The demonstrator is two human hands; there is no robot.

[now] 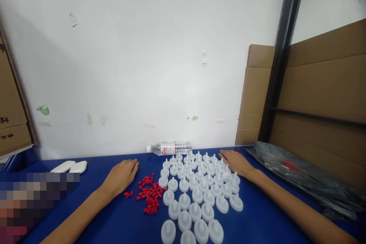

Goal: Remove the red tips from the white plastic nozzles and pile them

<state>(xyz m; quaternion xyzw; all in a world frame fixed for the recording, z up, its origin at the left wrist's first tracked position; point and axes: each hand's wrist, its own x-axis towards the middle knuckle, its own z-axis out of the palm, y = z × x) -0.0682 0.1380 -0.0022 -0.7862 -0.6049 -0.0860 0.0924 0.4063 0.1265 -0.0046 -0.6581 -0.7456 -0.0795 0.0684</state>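
Observation:
My left hand (121, 175) rests palm down on the blue tabletop (114, 221), fingers lying flat and nothing in them. Just to its right is a loose pile of small red caps (151, 194). Many translucent white caps with pointed nozzles (184, 201) stand in rough rows across the middle, nozzles up. At their far right edge lies my right hand (236, 162), also palm down and flat, its fingers close to the rearmost white caps. Whether those fingers touch a cap is not clear.
A clear plastic bottle (171, 148) lies on its side against the white wall. Two white rounded objects (77, 166) sit at the left. On the right are a grey plastic bag (297, 175), cardboard sheets (254, 95) and a dark metal post (276, 72). A blurred patch covers the lower left.

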